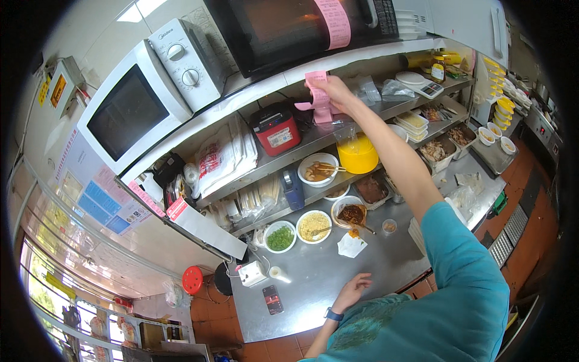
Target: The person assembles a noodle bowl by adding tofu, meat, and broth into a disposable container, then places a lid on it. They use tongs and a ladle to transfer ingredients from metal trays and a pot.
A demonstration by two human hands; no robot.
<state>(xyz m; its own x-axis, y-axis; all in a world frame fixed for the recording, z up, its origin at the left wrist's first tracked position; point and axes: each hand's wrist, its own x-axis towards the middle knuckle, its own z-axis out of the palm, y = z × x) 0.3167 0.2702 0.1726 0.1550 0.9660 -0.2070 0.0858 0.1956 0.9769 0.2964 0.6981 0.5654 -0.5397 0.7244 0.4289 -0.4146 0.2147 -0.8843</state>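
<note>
My right hand (336, 95) is raised to the upper shelf, its fingers closed round a curling strip of pink paper slips (316, 79). The lower end of the strip droops near a red-and-black box-shaped device (275, 128). My left hand (354, 291) hovers over the front of the steel counter (313, 311), holding nothing, with its fingers loosely apart and a dark watch on the wrist. Past it lies a white piece of paper or wrapper (351, 245) with an orange stain.
Bowls of chopped greens (280, 236), minced garlic-like bits (313, 227) and dark sauce (351, 214) line the counter's back. A yellow tub (357, 154) stands on the shelf. A white microwave (142, 102) and a black one (289, 33) sit above. A phone (272, 300) lies at left.
</note>
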